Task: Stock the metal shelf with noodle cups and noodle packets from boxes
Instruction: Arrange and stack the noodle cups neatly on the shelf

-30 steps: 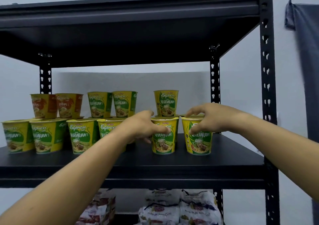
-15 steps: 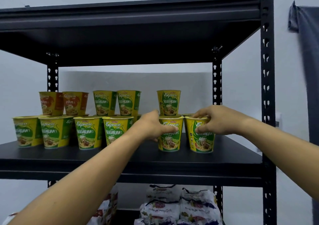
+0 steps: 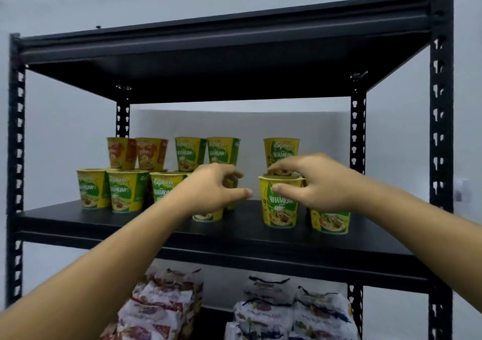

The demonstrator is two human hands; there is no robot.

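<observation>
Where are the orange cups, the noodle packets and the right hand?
orange cups point(image 3: 120, 153): head view, left cup's side.
noodle packets point(image 3: 263, 313): head view, a wrapper's front.
right hand point(image 3: 326, 181): head view, its back.

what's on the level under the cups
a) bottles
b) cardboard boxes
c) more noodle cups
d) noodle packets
d: bagged noodle packets lie stacked on the level below the metal shelf board that holds the noodle cups; no cups, boxes or bottles show down there.
</observation>
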